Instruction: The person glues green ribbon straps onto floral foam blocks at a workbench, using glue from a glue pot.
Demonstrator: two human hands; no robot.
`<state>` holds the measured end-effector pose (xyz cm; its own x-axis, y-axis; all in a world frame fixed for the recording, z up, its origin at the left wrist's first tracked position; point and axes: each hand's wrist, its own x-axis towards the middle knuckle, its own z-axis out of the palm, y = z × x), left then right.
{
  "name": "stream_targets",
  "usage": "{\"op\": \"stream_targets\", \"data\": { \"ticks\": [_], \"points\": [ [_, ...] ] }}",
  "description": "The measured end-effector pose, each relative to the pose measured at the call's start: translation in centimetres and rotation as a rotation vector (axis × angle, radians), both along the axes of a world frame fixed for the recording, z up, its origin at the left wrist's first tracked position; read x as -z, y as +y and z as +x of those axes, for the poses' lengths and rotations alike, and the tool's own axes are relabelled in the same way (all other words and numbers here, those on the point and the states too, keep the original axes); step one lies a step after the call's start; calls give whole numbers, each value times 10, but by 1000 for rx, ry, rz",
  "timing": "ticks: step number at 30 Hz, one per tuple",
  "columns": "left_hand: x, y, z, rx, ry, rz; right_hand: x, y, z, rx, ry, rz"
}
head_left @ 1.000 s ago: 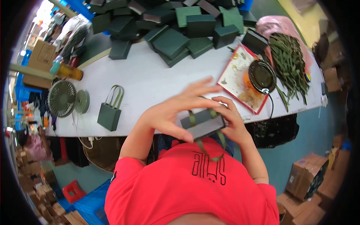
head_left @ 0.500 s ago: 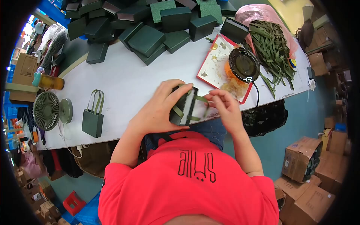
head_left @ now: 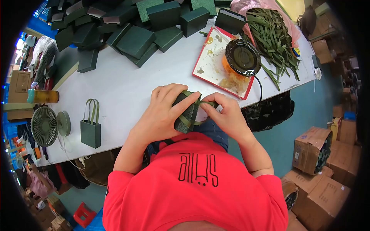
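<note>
My left hand [head_left: 163, 109] is wrapped round a small dark green paper gift bag [head_left: 189, 111], tilted at the table's front edge. Green ribbon runs across the bag's side. At its open end, my right hand [head_left: 225, 111] pinches a green ribbon handle [head_left: 208, 103] between thumb and fingers, close to the rim. The fingers hide part of the ribbon and the inside of the bag. Off to the left, a second green gift bag [head_left: 90, 133] stands on the table with its two ribbon handles upright.
Many dark green boxes [head_left: 135, 41] are piled at the back. A black-rimmed pot [head_left: 243, 57] with dark contents sits on a red-edged white tray [head_left: 204, 63], its cable trailing forward. Cut green ribbons [head_left: 271, 34] spill from a pink plastic bag. A fan [head_left: 44, 126] stands left.
My right hand has moved left, in against the bag's open end, still pinching the ribbon. The bag has turned so more of its side shows. The whole view has shifted slightly.
</note>
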<state>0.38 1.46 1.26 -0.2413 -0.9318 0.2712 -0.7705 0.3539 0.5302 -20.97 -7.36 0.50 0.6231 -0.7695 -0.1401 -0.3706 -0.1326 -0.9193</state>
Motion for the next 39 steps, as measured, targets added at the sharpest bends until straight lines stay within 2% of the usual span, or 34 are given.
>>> {"op": "stream_targets", "data": {
  "ticks": [4, 7, 10, 13, 19, 22, 25, 28, 31, 34, 39],
  "points": [
    [0, -2, -3, -2, -21, -16, 3, 4, 1, 18, -34, -53],
    [3, -2, -5, -17, -32, -18, 10, 9, 4, 37, -8, -226],
    [3, -2, -5, -29, 28, -17, 21, -1, -1, -193, 0, -900],
    [9, 0, -8, -40, 113, -27, 19, -8, -3, -297, -39, -1094],
    [6, 1, -10, -24, 151, -17, 20, -17, -10, -343, -91, -1096],
    [7, 1, -7, -2, 111, 5, 28, -18, -10, -307, -122, -946],
    [9, 0, -9, 13, 107, 18, 32, -4, -3, -96, -146, -517],
    [11, 0, -8, 17, 119, 39, 28, 3, 0, -2, -102, -195],
    [13, 0, -9, 8, 145, 63, 29, 5, 0, 72, -186, 194],
    [14, -1, -8, 11, 161, 59, 24, 1, -4, 88, -211, 421],
    [14, -2, -9, -15, 201, 59, 34, 0, -13, 61, -400, 569]
  ]
}}
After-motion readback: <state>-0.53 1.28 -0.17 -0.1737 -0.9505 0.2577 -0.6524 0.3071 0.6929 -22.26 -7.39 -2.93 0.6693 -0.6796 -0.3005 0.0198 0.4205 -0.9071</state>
